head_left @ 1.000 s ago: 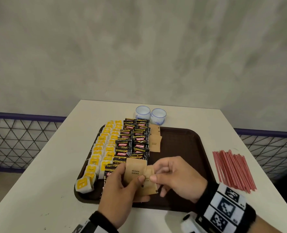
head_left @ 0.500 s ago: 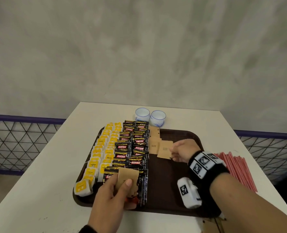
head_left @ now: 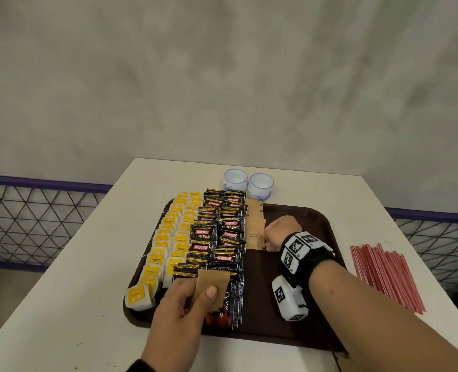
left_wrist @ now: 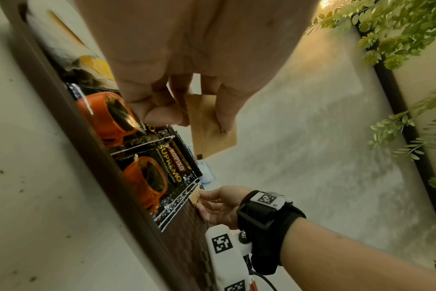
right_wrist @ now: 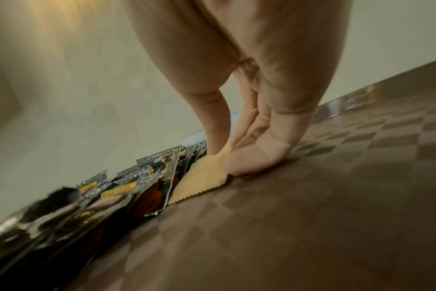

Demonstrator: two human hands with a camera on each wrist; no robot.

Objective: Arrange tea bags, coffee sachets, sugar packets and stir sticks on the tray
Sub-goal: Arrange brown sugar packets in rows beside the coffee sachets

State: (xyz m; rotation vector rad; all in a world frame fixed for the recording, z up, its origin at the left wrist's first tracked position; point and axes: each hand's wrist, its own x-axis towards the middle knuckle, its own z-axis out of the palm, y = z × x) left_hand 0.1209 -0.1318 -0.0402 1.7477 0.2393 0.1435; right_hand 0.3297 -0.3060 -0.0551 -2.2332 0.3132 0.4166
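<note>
A dark brown tray (head_left: 316,216) holds rows of yellow tea bags (head_left: 166,237) at the left, black coffee sachets (head_left: 217,232) in the middle and a short column of brown sugar packets (head_left: 253,210) beside them. My left hand (head_left: 185,299) grips a small stack of brown sugar packets (head_left: 211,285) (left_wrist: 212,130) above the near sachets. My right hand (head_left: 273,234) pinches one brown sugar packet (head_left: 254,237) (right_wrist: 202,177) low on the tray floor, against the coffee row. Red stir sticks (head_left: 386,275) lie on the table right of the tray.
Two small white cups (head_left: 248,181) stand on the white table (head_left: 88,264) behind the tray. The tray's right half (head_left: 303,312) is bare. A grey wall rises behind; wire fencing (head_left: 34,224) flanks the table.
My right hand took one sugar packet from the left hand's stack, carried it forward and brought it down beside the coffee sachets under the other sugar packets. The left hand stayed near the front.
</note>
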